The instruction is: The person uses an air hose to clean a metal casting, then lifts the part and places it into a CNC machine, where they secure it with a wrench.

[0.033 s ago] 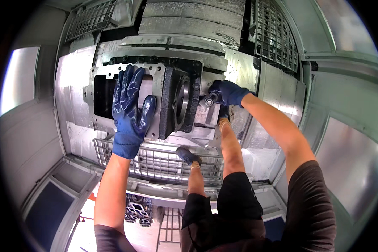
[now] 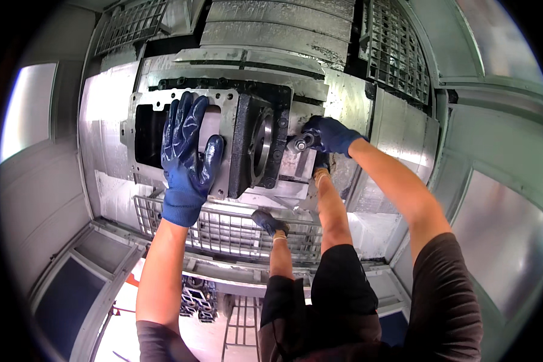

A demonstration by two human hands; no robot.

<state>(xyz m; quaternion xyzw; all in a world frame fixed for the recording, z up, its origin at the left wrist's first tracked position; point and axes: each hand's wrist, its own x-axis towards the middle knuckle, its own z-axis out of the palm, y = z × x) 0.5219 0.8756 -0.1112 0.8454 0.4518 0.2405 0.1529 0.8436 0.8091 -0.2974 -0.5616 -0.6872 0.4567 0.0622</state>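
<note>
- On the steel table (image 2: 398,130), left of centre: one chunky housing (image 2: 242,148), pale flat face up, rough dark sides, big squarish openings cut into the top.
- Toward its right end, a round bore (image 2: 264,145) with a nice shiny rim.
- Laid flat across the pale face: left hand (image 2: 190,154), blue glove looking pretty wet, fingers stretched out nearly side by side, thumb spread well away.
- Just right of the housing: a steel fitting (image 2: 301,143) with a nut on top.
- Right up by that fitting: right hand (image 2: 332,134), gloved in blue too, fingers curled, undersides hidden, so can't tell what's pinched, if anything.
- Below the right hand, partly hidden: one dark shoe (image 2: 322,160).
- Further down and left, over the grating (image 2: 223,237): the other shoe (image 2: 266,223).
</note>
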